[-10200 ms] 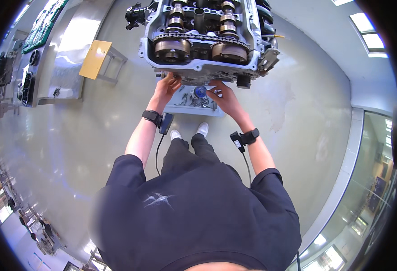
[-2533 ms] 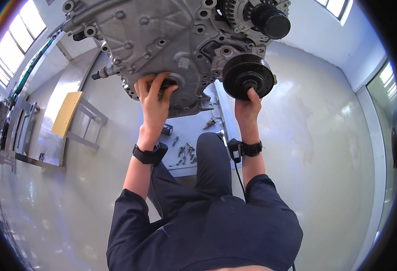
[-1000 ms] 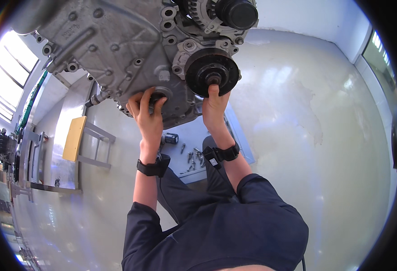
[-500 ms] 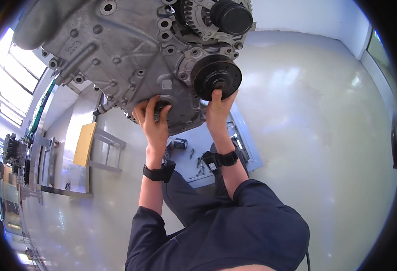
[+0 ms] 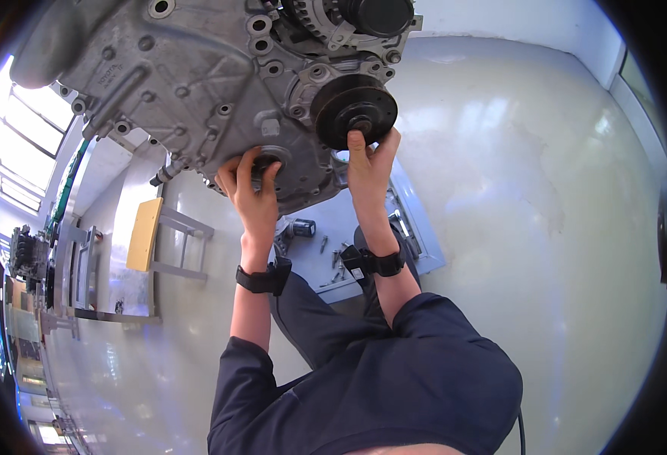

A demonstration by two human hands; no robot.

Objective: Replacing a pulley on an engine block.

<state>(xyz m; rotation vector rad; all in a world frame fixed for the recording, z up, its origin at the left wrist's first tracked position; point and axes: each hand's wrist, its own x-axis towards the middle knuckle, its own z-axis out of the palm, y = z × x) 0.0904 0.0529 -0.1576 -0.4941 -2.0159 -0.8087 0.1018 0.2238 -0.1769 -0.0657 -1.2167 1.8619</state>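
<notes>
A large grey engine with a cast front cover fills the upper left. My left hand reaches up to a round opening low on this cover. Its fingers are curved and apart, with index finger and thumb at the rim of the dark hole; nothing shows held between them. Beside it, my right hand grips a black round pulley on the engine. The thumb presses at the pulley's centre bolt, while the other fingers go behind its lower edge and are partly hidden.
Above the pulley sits an alternator with a black cylinder next to it. Below the engine, a grey tray holds loose bolts and a dark cylindrical part. A stool and a metal bench stand left.
The engine appears slightly higher and further left in view, along with both hands. Each hand keeps its place, the left at the opening and the right on the pulley.
</notes>
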